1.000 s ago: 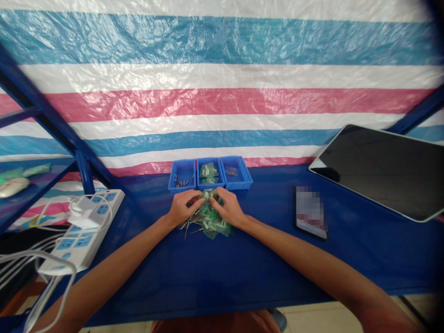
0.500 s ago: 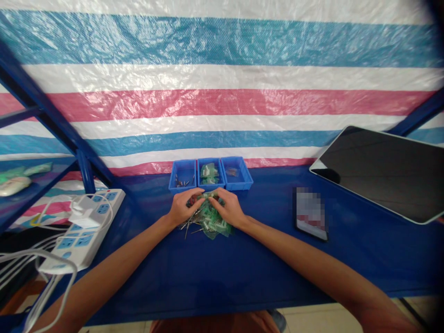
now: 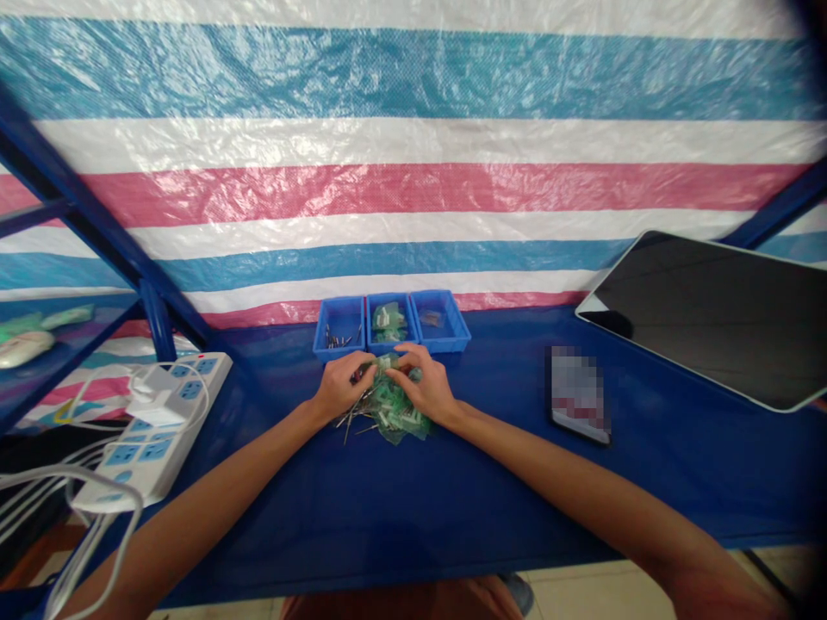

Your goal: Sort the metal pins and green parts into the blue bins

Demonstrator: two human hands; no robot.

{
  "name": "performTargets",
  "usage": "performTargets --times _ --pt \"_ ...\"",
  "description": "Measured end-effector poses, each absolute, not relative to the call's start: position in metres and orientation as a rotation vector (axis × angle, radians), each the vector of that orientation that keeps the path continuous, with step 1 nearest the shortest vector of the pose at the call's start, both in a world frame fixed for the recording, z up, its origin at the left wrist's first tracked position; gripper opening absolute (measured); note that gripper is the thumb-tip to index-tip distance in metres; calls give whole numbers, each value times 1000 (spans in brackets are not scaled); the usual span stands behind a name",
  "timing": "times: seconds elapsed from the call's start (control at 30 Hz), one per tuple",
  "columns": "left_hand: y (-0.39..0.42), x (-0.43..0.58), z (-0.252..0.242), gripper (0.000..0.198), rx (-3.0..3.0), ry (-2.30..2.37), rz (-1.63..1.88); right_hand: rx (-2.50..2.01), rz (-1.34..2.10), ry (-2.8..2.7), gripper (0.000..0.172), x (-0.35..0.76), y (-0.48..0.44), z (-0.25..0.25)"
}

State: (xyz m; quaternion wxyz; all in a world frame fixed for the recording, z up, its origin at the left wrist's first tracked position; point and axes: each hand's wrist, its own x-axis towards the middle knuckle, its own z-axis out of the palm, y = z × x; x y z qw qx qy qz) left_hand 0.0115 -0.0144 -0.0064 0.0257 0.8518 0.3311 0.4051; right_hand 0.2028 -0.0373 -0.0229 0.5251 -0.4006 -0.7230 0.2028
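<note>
A heap of small green packets and thin metal pins (image 3: pixel 388 415) lies on the blue table (image 3: pixel 413 499) just in front of three small blue bins. My left hand (image 3: pixel 340 387) rests on the heap's left side, fingers curled. My right hand (image 3: pixel 423 385) lies on its right side, thumb and fingers pinched around a small green packet (image 3: pixel 386 363) at the top of the heap, between both hands. The left bin (image 3: pixel 339 327) holds metal pins, the middle bin (image 3: pixel 390 321) green packets, the right bin (image 3: pixel 440 321) a small dark part.
A white power strip with cables (image 3: pixel 153 418) lies at the left. A phone (image 3: pixel 578 394) lies flat to the right of the heap, and a large tablet (image 3: pixel 717 314) leans at the far right. A striped tarp (image 3: pixel 413 155) hangs behind.
Both hands have stayed on the heap. My right fingers have shifted left and closed in on a packet at the top of the heap.
</note>
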Motion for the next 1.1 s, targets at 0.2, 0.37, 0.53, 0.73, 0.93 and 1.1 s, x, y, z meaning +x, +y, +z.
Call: performTargets --times 0.2,0.37,0.53,0.73,0.93,1.1 --pt "-12 10 -10 13 2579 1008 1312 -926 439 -1729 22 206 -38 -21" --pt "-7 7 -20 20 2542 1026 1466 -826 357 -1806 27 207 -37 -20" --pt "-6 4 -24 23 2528 1079 1484 -846 331 -1802 25 207 -36 -23" --pt "-14 4 -8 26 2539 876 1338 -867 352 -1766 12 206 -35 -21" --pt "-14 8 -4 14 2553 832 1374 -901 353 -1746 15 205 -37 -16" --pt "-11 7 -11 12 2589 868 1419 -908 372 -1804 19 206 -37 -18"
